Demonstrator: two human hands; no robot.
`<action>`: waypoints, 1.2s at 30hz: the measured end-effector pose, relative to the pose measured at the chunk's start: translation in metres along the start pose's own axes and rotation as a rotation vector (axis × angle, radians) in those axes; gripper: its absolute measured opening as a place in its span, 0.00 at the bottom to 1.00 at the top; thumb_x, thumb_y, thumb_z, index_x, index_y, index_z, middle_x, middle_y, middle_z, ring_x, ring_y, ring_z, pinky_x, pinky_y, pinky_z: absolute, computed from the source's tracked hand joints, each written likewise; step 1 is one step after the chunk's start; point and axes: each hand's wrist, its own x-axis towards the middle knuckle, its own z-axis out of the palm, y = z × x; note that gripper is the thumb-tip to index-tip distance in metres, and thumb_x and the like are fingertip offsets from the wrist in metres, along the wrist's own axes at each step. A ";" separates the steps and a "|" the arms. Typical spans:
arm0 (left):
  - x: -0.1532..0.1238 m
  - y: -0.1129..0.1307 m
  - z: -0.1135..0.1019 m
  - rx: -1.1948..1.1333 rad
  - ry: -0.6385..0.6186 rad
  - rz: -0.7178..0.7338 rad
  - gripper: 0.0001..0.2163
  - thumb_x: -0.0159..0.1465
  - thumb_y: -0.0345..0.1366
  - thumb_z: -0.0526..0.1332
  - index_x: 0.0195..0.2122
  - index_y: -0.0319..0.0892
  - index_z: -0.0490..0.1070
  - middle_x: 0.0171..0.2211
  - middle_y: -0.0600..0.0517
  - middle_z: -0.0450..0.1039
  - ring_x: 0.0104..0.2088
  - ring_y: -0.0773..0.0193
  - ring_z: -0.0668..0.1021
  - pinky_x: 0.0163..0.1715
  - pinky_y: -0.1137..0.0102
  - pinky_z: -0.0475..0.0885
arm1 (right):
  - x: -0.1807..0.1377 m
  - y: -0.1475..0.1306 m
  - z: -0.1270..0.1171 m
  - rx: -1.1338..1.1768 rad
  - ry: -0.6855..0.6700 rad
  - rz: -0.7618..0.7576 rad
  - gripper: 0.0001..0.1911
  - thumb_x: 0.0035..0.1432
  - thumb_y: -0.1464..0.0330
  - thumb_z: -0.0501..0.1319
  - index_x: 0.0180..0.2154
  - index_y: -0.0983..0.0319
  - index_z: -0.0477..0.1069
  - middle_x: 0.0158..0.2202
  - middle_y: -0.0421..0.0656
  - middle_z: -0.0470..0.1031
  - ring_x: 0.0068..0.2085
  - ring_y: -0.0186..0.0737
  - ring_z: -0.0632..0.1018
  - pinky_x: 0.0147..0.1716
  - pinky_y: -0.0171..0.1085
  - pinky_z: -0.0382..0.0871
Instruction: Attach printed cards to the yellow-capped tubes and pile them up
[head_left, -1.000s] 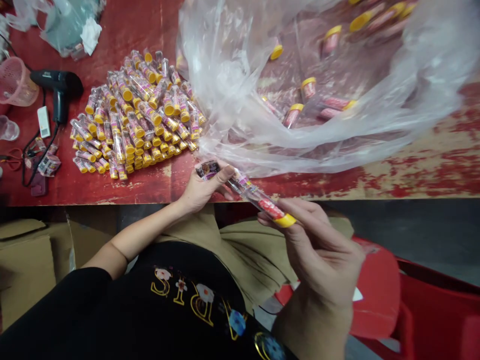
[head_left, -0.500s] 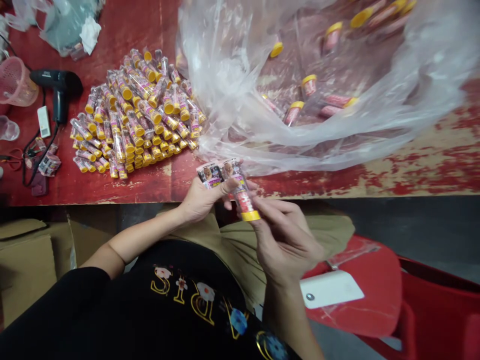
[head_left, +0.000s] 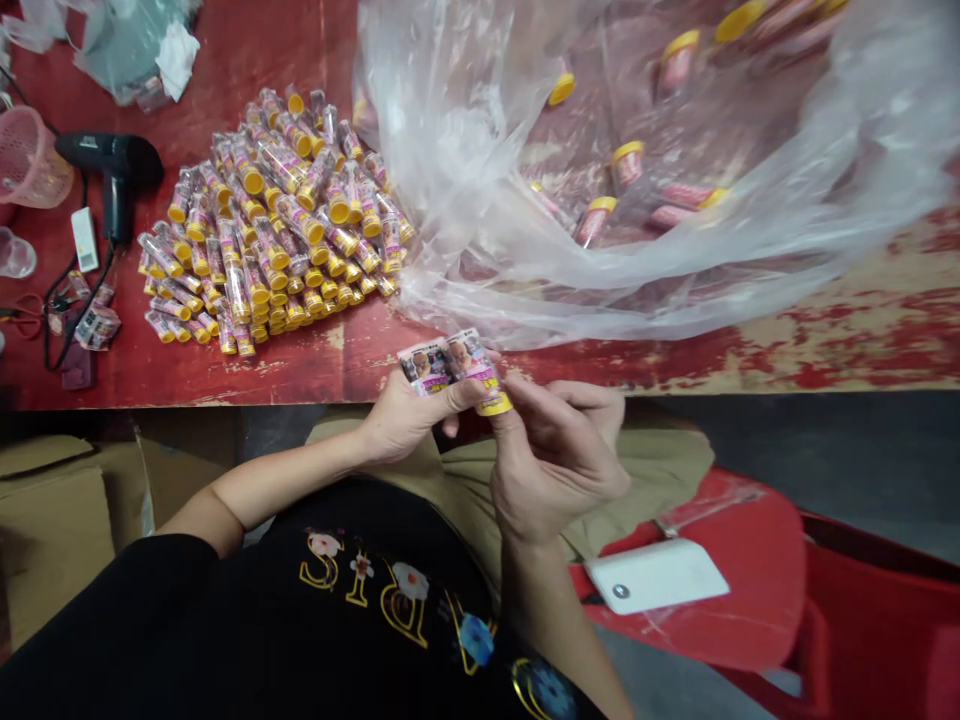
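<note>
My left hand (head_left: 397, 418) is closed around flat printed plastic sleeves (head_left: 426, 368), with its thumb laid across the front. One sleeve, at the right of these, encloses a clear tube (head_left: 472, 360), and the tube's yellow cap (head_left: 496, 405) sticks out at the lower end. My right hand (head_left: 559, 465) pinches the tube by that cap between thumb and fingers. Both hands are just in front of the table edge, above the lap. To their upper left lies a large pile of yellow-capped tubes (head_left: 277, 230) in printed sleeves.
A clear plastic bag (head_left: 480, 200) holding several pink, yellow-capped tubes (head_left: 628, 163) spreads over the red table (head_left: 300, 375). At left are a hair dryer (head_left: 112, 170), a pink basket (head_left: 34, 165) and scissors (head_left: 26, 315). A white phone (head_left: 660, 575) rests on the red stool (head_left: 750, 600).
The tube has slid up into the sleeve, so only its cap end shows below. My right hand has moved up and left, closer to my left hand.
</note>
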 end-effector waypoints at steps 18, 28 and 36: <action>-0.004 0.010 0.004 -0.081 0.101 0.076 0.33 0.48 0.48 0.81 0.55 0.46 0.78 0.33 0.55 0.75 0.22 0.73 0.69 0.17 0.75 0.67 | 0.006 -0.002 0.007 -0.113 -0.002 -0.003 0.07 0.60 0.65 0.73 0.42 0.55 0.87 0.34 0.43 0.70 0.33 0.34 0.73 0.24 0.34 0.64; -0.003 0.012 0.004 -0.136 0.102 0.035 0.35 0.48 0.49 0.81 0.56 0.46 0.78 0.31 0.56 0.74 0.23 0.72 0.69 0.17 0.75 0.67 | 0.005 0.001 0.010 -0.070 -0.005 -0.079 0.16 0.61 0.71 0.72 0.49 0.48 0.85 0.34 0.40 0.70 0.34 0.33 0.73 0.28 0.34 0.66; 0.000 0.009 -0.004 -0.183 0.138 0.022 0.40 0.46 0.48 0.82 0.60 0.44 0.75 0.37 0.52 0.80 0.26 0.70 0.75 0.19 0.76 0.69 | 0.008 0.008 0.017 -0.144 -0.022 -0.097 0.08 0.62 0.65 0.72 0.44 0.55 0.86 0.33 0.41 0.71 0.33 0.35 0.74 0.29 0.36 0.69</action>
